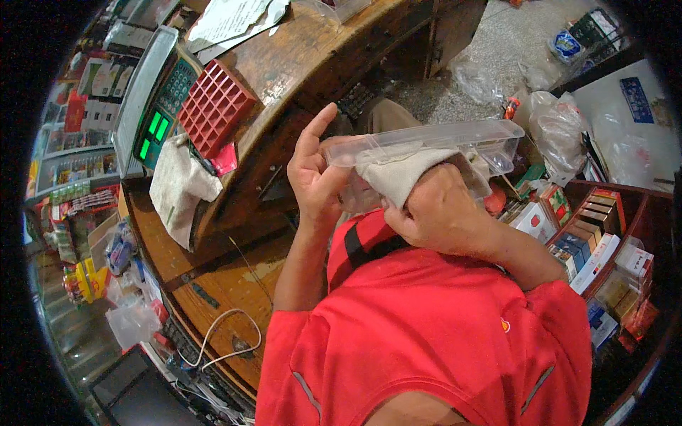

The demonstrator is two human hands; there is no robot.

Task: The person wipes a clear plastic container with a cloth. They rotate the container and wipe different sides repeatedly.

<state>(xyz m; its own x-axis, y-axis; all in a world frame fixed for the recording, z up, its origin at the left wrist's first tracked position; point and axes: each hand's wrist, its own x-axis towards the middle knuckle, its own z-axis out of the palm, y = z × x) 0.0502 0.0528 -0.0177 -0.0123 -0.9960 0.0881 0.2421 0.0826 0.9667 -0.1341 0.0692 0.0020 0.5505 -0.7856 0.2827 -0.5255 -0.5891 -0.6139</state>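
My left hand (pixel 319 170) grips one end of a clear plastic container (pixel 463 133), with its thumb and fingers on the rim and the index finger raised. The container is tilted on its side in front of my chest. My right hand (pixel 439 210) is closed on a beige cloth (pixel 405 170), which is bunched against the container's side. Part of the container is hidden behind the cloth and the right hand.
On the wooden desk (pixel 287 58) at left are a red compartment tray (pixel 216 106), a scale with a lit display (pixel 157 128), papers (pixel 229 21) and a white cloth (pixel 178 186). Boxes fill a divided drawer (pixel 631 213) at right. Plastic bags (pixel 557 128) lie beyond.
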